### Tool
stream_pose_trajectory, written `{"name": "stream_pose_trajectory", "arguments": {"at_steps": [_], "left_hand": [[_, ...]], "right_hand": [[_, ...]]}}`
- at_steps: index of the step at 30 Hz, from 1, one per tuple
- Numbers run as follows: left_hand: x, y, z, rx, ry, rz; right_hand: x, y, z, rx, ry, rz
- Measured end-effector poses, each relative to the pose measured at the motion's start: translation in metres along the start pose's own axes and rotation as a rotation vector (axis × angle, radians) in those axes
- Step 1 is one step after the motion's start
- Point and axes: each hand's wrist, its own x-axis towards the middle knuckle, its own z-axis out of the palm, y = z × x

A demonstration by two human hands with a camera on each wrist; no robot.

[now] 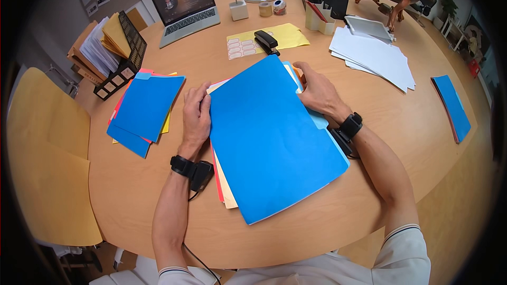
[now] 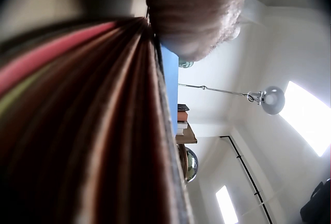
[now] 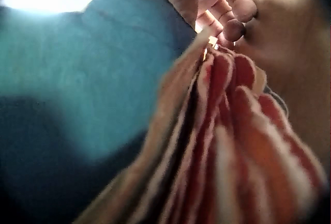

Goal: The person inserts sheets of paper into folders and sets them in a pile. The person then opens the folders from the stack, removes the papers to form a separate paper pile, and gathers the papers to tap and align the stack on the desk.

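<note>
A thick stack of folders (image 1: 272, 137) with a large blue one on top lies tilted in front of the person; red, cream and light blue edges stick out. At its upper left edge, the left hand (image 1: 196, 119) holds the side with bent fingers. The right hand (image 1: 319, 92) grips the upper right edge, thumb and index finger apart around it. In the left wrist view many folder edges (image 2: 103, 131) fan out below the left hand (image 2: 191, 17). The right wrist view shows curled fingers of the right hand (image 3: 227, 12) beside wavy folder edges (image 3: 217, 131).
Left are more blue, red and yellow folders (image 1: 150, 103) and a black file rack (image 1: 129, 55). Behind stand a laptop (image 1: 190, 18), a stapler (image 1: 266, 41) on yellow sheets (image 1: 290, 34) and a pen holder (image 1: 318, 21). White papers (image 1: 372, 58) and a blue folder (image 1: 451, 108) lie right.
</note>
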Motion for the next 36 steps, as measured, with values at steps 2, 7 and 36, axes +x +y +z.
{"name": "stream_pose_trajectory", "arguments": {"at_steps": [2,7,36], "left_hand": [[0.001,0.002,-0.005,0.034,-0.084,-0.033],[0.002,-0.001,-0.003,0.079,-0.148,-0.047],[0.014,-0.079,-0.041,-0.64,-0.289,-0.717]], "right_hand": [[-0.002,-0.003,-0.002,-0.008,-0.009,0.006],[-0.003,-0.004,-0.002,0.004,-0.006,0.006],[0.0,0.002,0.001,-0.007,0.009,-0.033]]}}
